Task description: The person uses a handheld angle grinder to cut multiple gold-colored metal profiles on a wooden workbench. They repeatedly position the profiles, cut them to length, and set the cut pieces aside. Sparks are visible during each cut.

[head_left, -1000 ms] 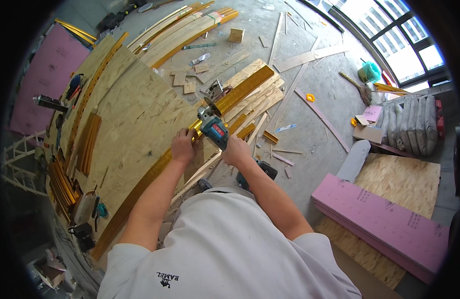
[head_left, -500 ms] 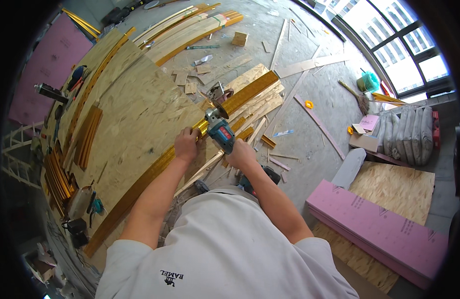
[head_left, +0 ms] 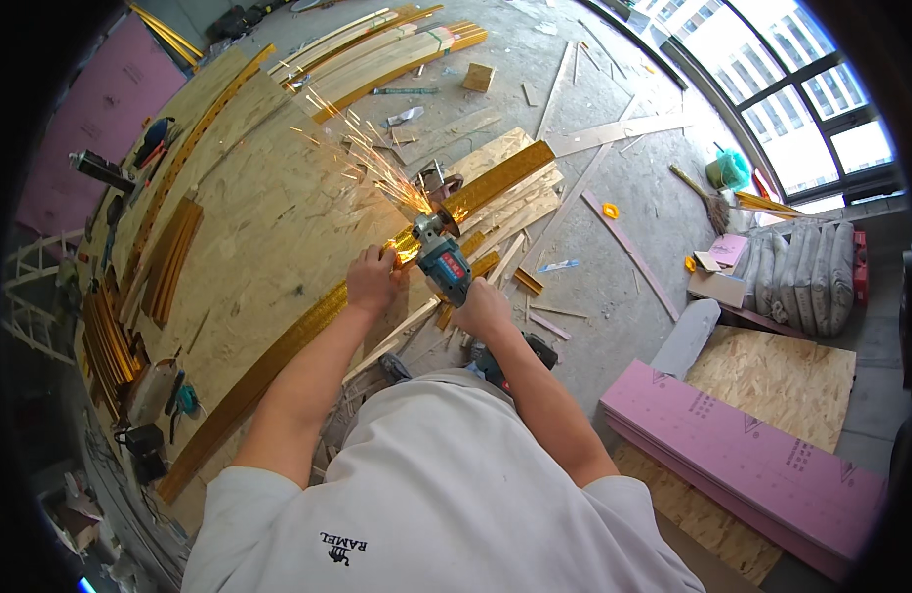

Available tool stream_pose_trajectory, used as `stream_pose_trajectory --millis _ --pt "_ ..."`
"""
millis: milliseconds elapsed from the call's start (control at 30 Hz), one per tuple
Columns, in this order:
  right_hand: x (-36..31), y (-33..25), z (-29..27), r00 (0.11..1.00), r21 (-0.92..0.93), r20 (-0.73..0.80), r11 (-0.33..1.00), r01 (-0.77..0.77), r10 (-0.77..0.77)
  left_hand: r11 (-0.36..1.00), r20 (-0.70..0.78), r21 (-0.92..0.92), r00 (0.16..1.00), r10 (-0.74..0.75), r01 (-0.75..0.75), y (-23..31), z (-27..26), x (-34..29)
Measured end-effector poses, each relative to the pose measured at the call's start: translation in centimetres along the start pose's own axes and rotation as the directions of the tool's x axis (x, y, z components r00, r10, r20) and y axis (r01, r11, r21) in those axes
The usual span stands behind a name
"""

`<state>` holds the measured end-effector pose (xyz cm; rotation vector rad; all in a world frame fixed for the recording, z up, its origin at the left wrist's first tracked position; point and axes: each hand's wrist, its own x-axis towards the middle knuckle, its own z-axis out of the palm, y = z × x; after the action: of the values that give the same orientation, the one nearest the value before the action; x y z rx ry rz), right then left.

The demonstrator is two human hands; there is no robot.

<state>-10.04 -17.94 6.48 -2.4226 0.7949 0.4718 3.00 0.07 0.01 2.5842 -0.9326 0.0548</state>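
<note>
My right hand (head_left: pixel 484 310) is wrapped round the body of a blue-grey angle grinder (head_left: pixel 442 267). The grinder's disc sits against a long golden metal channel (head_left: pixel 308 331), and orange sparks (head_left: pixel 372 163) spray from there toward the far left. Just left of the cut, my left hand (head_left: pixel 371 281) grips the channel, its fingertips lit by a golden glow. From the near left, the channel runs across the edge of a large chipboard sheet (head_left: pixel 248 217) and out past the disc. The grinder hides the exact cutting point.
Wood offcuts and strips (head_left: pixel 515 198) lie under the channel's far end. More golden channels (head_left: pixel 179 262) rest on the chipboard at left. Pink foam boards (head_left: pixel 733 455) are stacked at right, near grey bags (head_left: pixel 797 277). A broom (head_left: pixel 711 203) and green-lined bucket (head_left: pixel 728 170) stand by the window.
Sparks now stream from the disc, where none flew before. The channel near my left fingers has brightened. Both hands keep their grips almost unmoved, and the view has shifted slightly.
</note>
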Motion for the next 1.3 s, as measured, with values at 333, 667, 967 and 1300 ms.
stream_pose_trajectory --millis 333,667,967,1300 --pt "0.2 0.4 0.0 1.0 -0.032 0.021 0.999 0.023 -0.023 0.999 -0.055 0.036 0.998 0.023 -0.021 0.0 0.0 0.0" --pt "-0.6 -0.3 -0.2 1.0 -0.08 -0.013 0.996 0.026 -0.027 0.999 -0.072 0.039 0.997 0.032 -0.029 -0.6 0.4 -0.2" --pt "0.3 -0.2 0.0 0.999 -0.125 0.041 0.992 0.027 -0.022 0.999 -0.091 0.029 0.995 0.029 -0.027 -0.6 0.6 -0.3" --pt "0.2 -0.1 0.0 0.997 -0.124 -0.032 0.99 0.069 -0.073 0.999 -0.137 0.001 0.99 0.039 -0.039 -0.7 0.9 -0.4"
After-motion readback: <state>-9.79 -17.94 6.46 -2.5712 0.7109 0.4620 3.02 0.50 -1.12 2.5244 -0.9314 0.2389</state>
